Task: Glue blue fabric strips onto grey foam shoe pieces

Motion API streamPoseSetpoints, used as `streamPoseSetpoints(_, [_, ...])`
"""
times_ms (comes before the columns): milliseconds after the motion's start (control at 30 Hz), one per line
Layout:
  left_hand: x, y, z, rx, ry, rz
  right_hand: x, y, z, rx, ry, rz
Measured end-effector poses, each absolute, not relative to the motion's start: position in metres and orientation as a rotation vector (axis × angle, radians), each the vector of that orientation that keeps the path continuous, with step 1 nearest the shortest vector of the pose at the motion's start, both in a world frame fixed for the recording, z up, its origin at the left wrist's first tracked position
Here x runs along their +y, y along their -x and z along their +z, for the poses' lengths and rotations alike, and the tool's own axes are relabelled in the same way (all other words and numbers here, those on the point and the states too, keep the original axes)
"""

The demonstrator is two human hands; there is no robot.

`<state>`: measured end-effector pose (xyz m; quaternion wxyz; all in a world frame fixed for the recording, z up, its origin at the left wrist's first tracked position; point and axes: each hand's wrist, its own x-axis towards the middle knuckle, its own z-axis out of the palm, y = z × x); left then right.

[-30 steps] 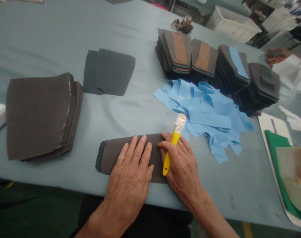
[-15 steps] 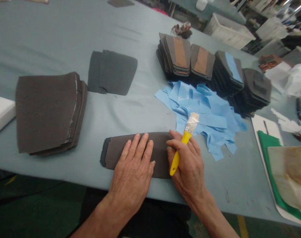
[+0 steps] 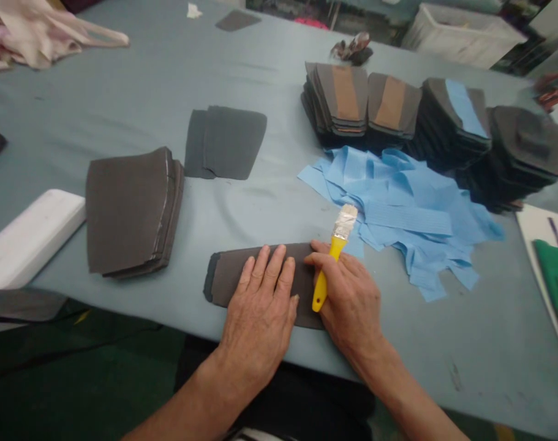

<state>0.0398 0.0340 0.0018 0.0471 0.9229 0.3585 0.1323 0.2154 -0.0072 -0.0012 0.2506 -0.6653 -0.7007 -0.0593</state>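
A folded dark brown fabric piece (image 3: 228, 275) with a darker strip at its left end lies near the table's front edge. My left hand (image 3: 260, 306) rests flat on its middle, fingers stretched out. At the piece's right end, my right hand (image 3: 347, 294) holds a yellow-handled paintbrush (image 3: 336, 248), bristles pointing away from me. The fingertips of that hand touch the fabric's right edge. Just beyond the brush is a loose heap of light blue strips (image 3: 407, 214). To the left sits a stack of brown panels (image 3: 127, 214), with two dark grey panels (image 3: 235, 144) behind it.
Several stacks of dark pieces (image 3: 343, 92) stand at the back right, some topped with brown or blue strips. A white block (image 3: 35, 239) lies at the left. A green sheet (image 3: 552, 263) is at the right edge, pale cloth (image 3: 35, 37) at the far left corner.
The view has swung left, so things appear farther right and more of the left side shows. Both hands stay on the folded fabric, with the brush still in the right one.
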Motion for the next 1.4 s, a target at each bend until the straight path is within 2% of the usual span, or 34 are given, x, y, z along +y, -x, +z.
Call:
streamPoseSetpoints(500, [0.033, -0.068, 0.004, 1.064, -2.79, 0.311, -0.009, -0.216, -0.006, -1.836, 1.734, -0.174])
streamPoseSetpoints(1400, [0.053, -0.015, 0.002, 1.061, -2.622, 0.428, -0.013, -0.221, -0.002, -1.941, 1.743, -0.184])
